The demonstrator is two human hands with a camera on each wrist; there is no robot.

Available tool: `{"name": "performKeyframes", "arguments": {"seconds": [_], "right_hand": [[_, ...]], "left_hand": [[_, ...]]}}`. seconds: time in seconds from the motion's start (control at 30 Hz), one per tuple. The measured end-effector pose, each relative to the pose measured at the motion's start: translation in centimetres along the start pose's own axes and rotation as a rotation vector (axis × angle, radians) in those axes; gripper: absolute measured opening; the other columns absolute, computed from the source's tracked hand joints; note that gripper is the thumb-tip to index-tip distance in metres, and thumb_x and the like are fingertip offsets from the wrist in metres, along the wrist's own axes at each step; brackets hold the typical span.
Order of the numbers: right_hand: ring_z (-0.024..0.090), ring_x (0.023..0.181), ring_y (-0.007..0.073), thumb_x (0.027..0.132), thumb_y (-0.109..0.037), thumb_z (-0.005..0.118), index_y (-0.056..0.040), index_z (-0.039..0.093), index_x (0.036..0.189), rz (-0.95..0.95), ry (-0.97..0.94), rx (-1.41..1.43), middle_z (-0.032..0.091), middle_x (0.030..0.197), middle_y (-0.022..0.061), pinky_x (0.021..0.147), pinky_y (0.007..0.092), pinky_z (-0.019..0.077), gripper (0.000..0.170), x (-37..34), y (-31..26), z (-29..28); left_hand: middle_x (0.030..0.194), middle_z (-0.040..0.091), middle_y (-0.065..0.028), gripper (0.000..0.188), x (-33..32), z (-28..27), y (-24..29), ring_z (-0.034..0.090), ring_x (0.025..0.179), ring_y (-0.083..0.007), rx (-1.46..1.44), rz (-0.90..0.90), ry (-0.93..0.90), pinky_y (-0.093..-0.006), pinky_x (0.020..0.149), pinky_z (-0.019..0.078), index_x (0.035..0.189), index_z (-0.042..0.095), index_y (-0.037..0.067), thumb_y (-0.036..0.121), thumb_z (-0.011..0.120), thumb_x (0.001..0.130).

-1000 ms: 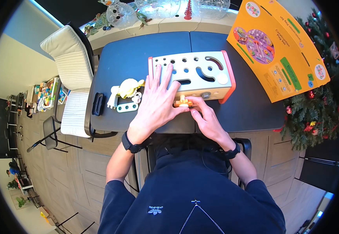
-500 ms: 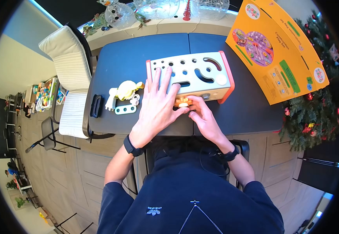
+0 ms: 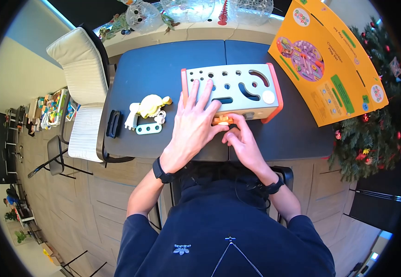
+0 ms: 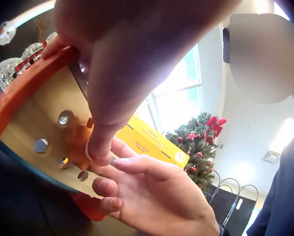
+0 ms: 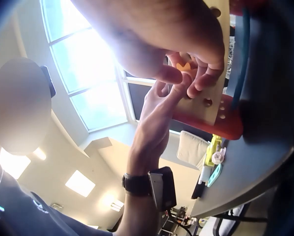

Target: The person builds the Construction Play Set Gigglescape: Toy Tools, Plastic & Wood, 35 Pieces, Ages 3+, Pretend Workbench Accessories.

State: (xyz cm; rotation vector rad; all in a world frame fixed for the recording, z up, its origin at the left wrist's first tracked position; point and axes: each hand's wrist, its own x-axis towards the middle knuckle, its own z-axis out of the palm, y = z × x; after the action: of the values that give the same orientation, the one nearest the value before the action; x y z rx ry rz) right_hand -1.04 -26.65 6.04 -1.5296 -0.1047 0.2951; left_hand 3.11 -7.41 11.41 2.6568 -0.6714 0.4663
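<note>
A toy box with a pale, holed top panel (image 3: 228, 87), wooden sides and red ends lies on the table. My left hand (image 3: 191, 127) rests spread on its top, its thumb on an orange gear-shaped piece (image 3: 222, 120) at the near wooden side. My right hand (image 3: 246, 145) has its index finger against the gear and other fingers curled below. In the left wrist view, the left thumb covers part of the blurred orange piece (image 4: 79, 145). The right wrist view shows the fingers of both hands around the orange piece (image 5: 185, 68), partly hiding it.
Left of the box lie yellow and white toy pieces (image 3: 150, 106), a pale green holed strip (image 3: 148, 129) and a black object (image 3: 114, 123). An orange carton (image 3: 332, 69) stands at the right, beside a decorated tree (image 3: 371, 143). A white-cushioned chair (image 3: 87, 120) is at the left.
The toy box and both hands appear slightly further right in the head view. The right thumb has drawn back a little from the orange gear; the left hand keeps its spread pose.
</note>
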Motion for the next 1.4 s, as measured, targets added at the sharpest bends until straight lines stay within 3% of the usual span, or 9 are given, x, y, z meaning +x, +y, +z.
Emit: {"name": "performKeyframes", "arguments": {"seconds": [0.17, 0.3, 0.37, 0.43, 0.53, 0.9, 1.0, 1.23, 1.4], "right_hand": [[0.064, 0.094, 0.0129, 0.106, -0.002, 0.057, -0.0056, 0.048, 0.149, -0.01, -0.007, -0.069, 0.064, 0.104, 0.0084, 0.088, 0.03, 0.054, 0.044, 0.6, -1.1, -1.1], [0.064, 0.1, 0.0144, 0.107, -0.003, 0.058, -0.0037, 0.044, 0.144, -0.033, 0.079, -0.094, 0.065, 0.115, 0.0104, 0.09, 0.0304, 0.054, 0.04, -0.6, -0.7, -1.7], [0.066, 0.099, 0.018, 0.107, -0.004, 0.06, -0.0034, 0.044, 0.144, -0.041, 0.118, -0.177, 0.067, 0.115, 0.013, 0.09, 0.0325, 0.0543, 0.04, -1.3, -0.4, -2.4], [0.067, 0.098, 0.0205, 0.106, -0.004, 0.06, -0.0029, 0.044, 0.144, -0.082, 0.158, -0.279, 0.068, 0.116, 0.0149, 0.089, 0.0341, 0.0546, 0.04, -1.8, -0.4, -2.9], [0.069, 0.095, 0.0259, 0.106, -0.004, 0.06, 0.0, 0.043, 0.143, -0.111, 0.18, -0.42, 0.069, 0.118, 0.0201, 0.088, 0.0376, 0.0555, 0.042, -2.1, -0.6, -3.0], [0.073, 0.096, 0.0294, 0.106, -0.005, 0.06, -0.0017, 0.026, 0.152, -0.045, 0.164, -0.52, 0.073, 0.116, 0.0195, 0.084, 0.04, 0.0572, 0.057, -2.6, 0.5, -3.1], [0.073, 0.094, 0.029, 0.107, -0.006, 0.059, -0.0012, 0.028, 0.15, -0.007, 0.154, -0.504, 0.074, 0.116, 0.0182, 0.084, 0.0388, 0.057, 0.054, -2.8, 0.0, -3.6], [0.074, 0.095, 0.0305, 0.107, -0.009, 0.058, 0.0008, 0.042, 0.14, 0.08, 0.137, -0.561, 0.076, 0.109, 0.0174, 0.085, 0.04, 0.0571, 0.038, -2.7, 0.3, -4.9], [0.076, 0.1, 0.0339, 0.107, -0.012, 0.059, 0.0002, 0.05, 0.135, 0.132, 0.183, -0.634, 0.077, 0.108, 0.0191, 0.088, 0.0427, 0.0576, 0.032, -2.6, 0.7, -6.2]], "left_hand": [[0.164, 0.046, -0.0223, 0.06, 0.2, 0.8, -0.4, 0.035, 0.158, -0.0439, -0.054, 0.028, 0.016, -0.0698, 0.12, 0.0356, 0.124, 0.067, 0.007, 0.039, 0.091, 0.079], [0.161, 0.052, -0.0207, 0.046, -0.9, -0.5, -0.5, 0.046, 0.152, -0.0416, -0.647, -0.072, 0.147, -0.0545, 0.124, 0.0378, 0.135, 0.064, 0.005, 0.018, 0.081, 0.094], [0.155, 0.057, -0.0199, 0.038, -2.5, -0.5, -2.0, 0.054, 0.144, -0.0394, -0.571, -0.178, 0.322, -0.0476, 0.118, 0.046, 0.135, 0.063, 0.003, 0.007, 0.073, 0.098], [0.131, 0.064, -0.0177, 0.027, -4.7, 1.0, -4.3, 0.068, 0.112, -0.0324, -0.289, -0.383, 0.392, -0.0429, 0.098, 0.0561, 0.128, 0.065, 0.001, 0.002, 0.067, 0.101], [0.119, 0.062, -0.0173, 0.028, -7.7, 1.4, -6.8, 0.065, 0.111, -0.0378, -0.115, -0.613, 0.245, -0.0495, 0.093, 0.0549, 0.127, 0.066, 0.003, 0.008, 0.072, 0.1], [0.112, 0.064, -0.0131, 0.037, -10.2, 4.0, -9.9, 0.067, 0.107, -0.0346, 0.171, -0.641, 0.071, -0.049, 0.089, 0.0557, 0.126, 0.066, 0.007, 0.019, 0.081, 0.094], [0.107, 0.067, -0.0127, 0.034, -10.0, 3.7, -9.5, 0.068, 0.099, -0.032, 0.169, -0.583, 0.189, -0.0464, 0.086, 0.0563, 0.124, 0.067, 0.005, 0.016, 0.081, 0.094], [0.117, 0.075, -0.0106, 0.028, -5.5, 3.9, -6.6, 0.073, 0.096, -0.0154, -0.996, -0.72, 0.431, -0.032, 0.085, 0.0572, 0.124, 0.064, 0.001, 0.014, 0.076, 0.103], [0.111, 0.076, -0.0087, 0.021, -3.0, 5.5, -6.5, 0.072, 0.098, -0.0124, -1.271, -0.738, 0.379, -0.0285, 0.088, 0.0565, 0.123, 0.065, 0.001, 0.013, 0.071, 0.107]]}}
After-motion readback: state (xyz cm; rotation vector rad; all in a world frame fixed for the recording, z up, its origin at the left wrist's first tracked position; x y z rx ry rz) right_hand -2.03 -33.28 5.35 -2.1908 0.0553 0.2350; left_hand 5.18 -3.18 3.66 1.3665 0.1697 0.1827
